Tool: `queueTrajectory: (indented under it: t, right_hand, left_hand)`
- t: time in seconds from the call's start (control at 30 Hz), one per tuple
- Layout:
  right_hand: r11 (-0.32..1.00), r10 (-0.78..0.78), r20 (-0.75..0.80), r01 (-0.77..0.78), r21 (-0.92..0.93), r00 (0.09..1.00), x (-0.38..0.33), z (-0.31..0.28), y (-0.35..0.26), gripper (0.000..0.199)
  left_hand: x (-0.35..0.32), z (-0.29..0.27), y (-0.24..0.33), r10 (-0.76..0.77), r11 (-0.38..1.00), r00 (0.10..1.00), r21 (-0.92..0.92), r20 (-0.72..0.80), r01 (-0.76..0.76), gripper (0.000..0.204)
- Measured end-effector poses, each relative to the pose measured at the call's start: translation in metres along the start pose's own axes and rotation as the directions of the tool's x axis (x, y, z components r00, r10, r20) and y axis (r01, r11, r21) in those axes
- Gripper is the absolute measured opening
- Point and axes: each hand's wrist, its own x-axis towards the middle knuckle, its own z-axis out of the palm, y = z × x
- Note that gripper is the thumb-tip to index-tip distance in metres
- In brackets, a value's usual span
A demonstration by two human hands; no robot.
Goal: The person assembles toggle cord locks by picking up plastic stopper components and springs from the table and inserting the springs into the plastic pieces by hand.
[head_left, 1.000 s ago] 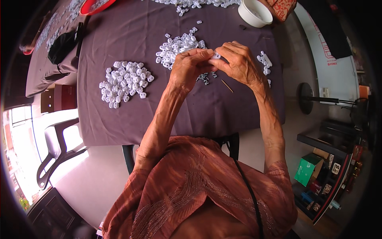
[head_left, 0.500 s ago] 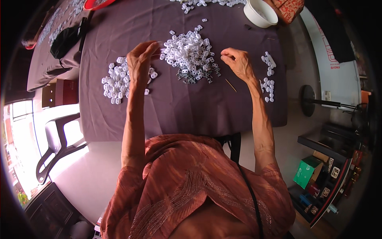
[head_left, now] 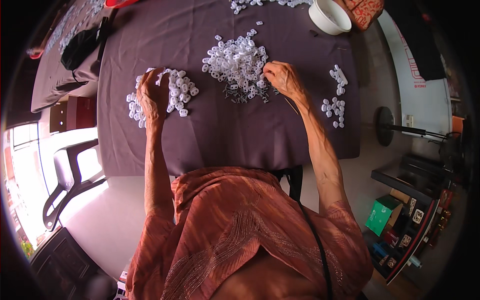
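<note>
My left hand [head_left: 151, 95] hovers over or touches a pile of small white plastic pieces [head_left: 181, 92] on the left, thumb and forefinger apart. Each piece is rounded and seems to have dark holes. A larger heap of similar white pieces [head_left: 234, 59] lies in the middle of the table, with small grey screws [head_left: 240, 95] along its near edge. At that heap's right side is my right hand [head_left: 284, 79], its fingertips pinched together; whatever they hold is hidden. A thin wooden stick [head_left: 291, 104] lies partly under the right wrist.
A dark cloth covers the table [head_left: 225, 135]. Some white pieces [head_left: 340, 107] lie near its right edge. A white bowl [head_left: 325, 23] and a patterned red bag [head_left: 365, 12] stand at the far right. More white pieces [head_left: 270, 3] lie along the far edge. A dark chair [head_left: 70, 170] is at left.
My left hand has moved left from beside the middle heap to the left pile, its fingers now apart. My right hand has come left, up to the middle heap's edge.
</note>
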Motion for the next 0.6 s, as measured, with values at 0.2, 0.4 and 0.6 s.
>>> queueTrajectory:
  t: [0.2,0.4,0.6]
  right_hand:
    - [0.995,-0.075,-0.041,0.078,0.069,0.996,-0.003,-0.001,0.0,0.01]
    - [0.997,-0.013,0.049,0.009,0.076,0.999,-0.002,-0.003,0.001,0.011]
    - [0.967,0.05,0.062,-0.064,0.248,0.997,-0.004,-0.032,-0.021,0.011]
  left_hand:
    - [-0.015,0.031,0.063,0.084,0.939,0.975,-0.343,0.204,-0.009,0.014]
    - [-0.022,0.055,0.106,0.157,0.874,0.926,-0.485,0.343,0.032,0.014]
    - [-0.017,0.057,0.129,0.175,0.813,0.881,-0.569,0.439,0.122,0.019]
